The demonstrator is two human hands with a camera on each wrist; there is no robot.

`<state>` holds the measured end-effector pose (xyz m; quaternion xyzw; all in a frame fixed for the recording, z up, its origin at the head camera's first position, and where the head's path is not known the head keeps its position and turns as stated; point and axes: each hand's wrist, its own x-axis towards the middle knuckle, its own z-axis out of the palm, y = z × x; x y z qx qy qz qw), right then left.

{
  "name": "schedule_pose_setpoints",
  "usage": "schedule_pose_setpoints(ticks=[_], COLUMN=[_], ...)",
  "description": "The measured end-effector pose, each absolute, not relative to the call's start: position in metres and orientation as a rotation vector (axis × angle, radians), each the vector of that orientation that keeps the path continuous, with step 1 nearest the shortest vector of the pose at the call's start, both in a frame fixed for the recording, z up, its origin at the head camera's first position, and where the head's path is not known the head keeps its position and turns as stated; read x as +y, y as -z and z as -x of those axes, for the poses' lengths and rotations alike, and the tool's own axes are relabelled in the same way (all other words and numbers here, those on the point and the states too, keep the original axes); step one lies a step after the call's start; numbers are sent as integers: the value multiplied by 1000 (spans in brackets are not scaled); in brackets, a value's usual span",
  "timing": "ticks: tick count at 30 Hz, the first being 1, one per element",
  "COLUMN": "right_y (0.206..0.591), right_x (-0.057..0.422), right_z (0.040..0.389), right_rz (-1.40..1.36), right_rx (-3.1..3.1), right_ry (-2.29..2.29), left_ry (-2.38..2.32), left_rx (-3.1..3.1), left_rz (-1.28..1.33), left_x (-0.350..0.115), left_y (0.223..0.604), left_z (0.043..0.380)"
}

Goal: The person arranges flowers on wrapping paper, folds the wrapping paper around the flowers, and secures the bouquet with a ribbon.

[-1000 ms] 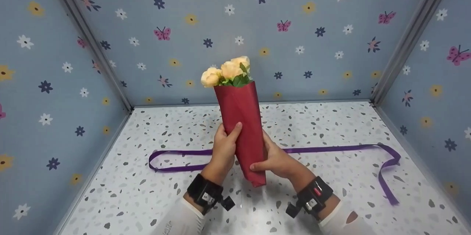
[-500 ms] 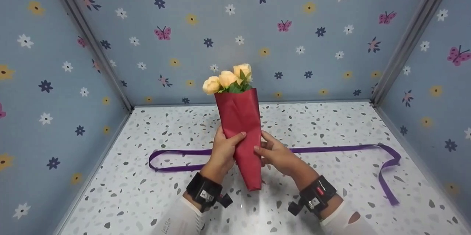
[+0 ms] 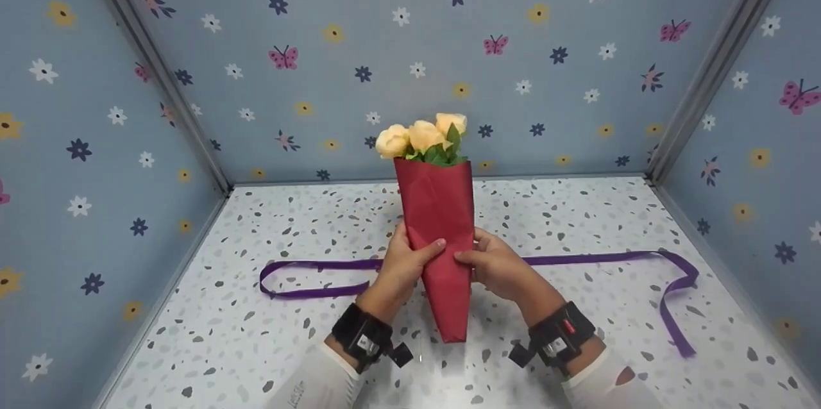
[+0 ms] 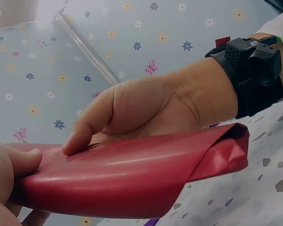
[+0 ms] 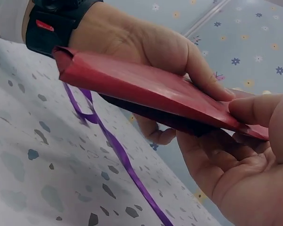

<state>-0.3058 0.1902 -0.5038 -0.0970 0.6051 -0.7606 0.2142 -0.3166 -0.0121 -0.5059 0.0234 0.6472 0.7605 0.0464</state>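
A bouquet of pale yellow roses (image 3: 421, 137) stands upright in a dark red paper cone (image 3: 440, 229) above the speckled tabletop (image 3: 256, 332). My left hand (image 3: 408, 263) grips the cone's left side, thumb across its front. My right hand (image 3: 492, 263) grips the right side at the same height. In the left wrist view the red cone (image 4: 132, 174) runs across the frame with the right hand (image 4: 146, 110) behind it. In the right wrist view the cone (image 5: 146, 92) lies between the left hand (image 5: 151, 47) and my right hand (image 5: 247, 160).
A long purple ribbon (image 3: 577, 260) lies across the tabletop behind my hands, looping at the left (image 3: 272, 281) and trailing toward the front right (image 3: 677, 325). Blue flower-patterned walls (image 3: 449, 56) close in the back and both sides.
The bouquet has shifted to the right and stands more upright. My right hand has moved up the cone from near its tip to level with the left hand.
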Motion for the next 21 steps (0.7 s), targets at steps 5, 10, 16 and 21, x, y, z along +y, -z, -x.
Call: schedule_pose_setpoints(ticks=[5,10,16,21], right_y=[505,510,523,535], right_x=[195,198,209,216], right_z=[309,313,322,328], right_rz=[250,185,84,-4], right_rx=[1713,1749,1840,1834], right_ry=[2104,2081,2048,2063], left_ry=[-2265,-2180,-1997,-1537], left_rx=[1944,1953,2074,2637], left_rz=[-146,-201,-166,-284], left_x=[-11,-13,-21,-28], left_y=[508,511,517,525], left_z=[316,318,325,328])
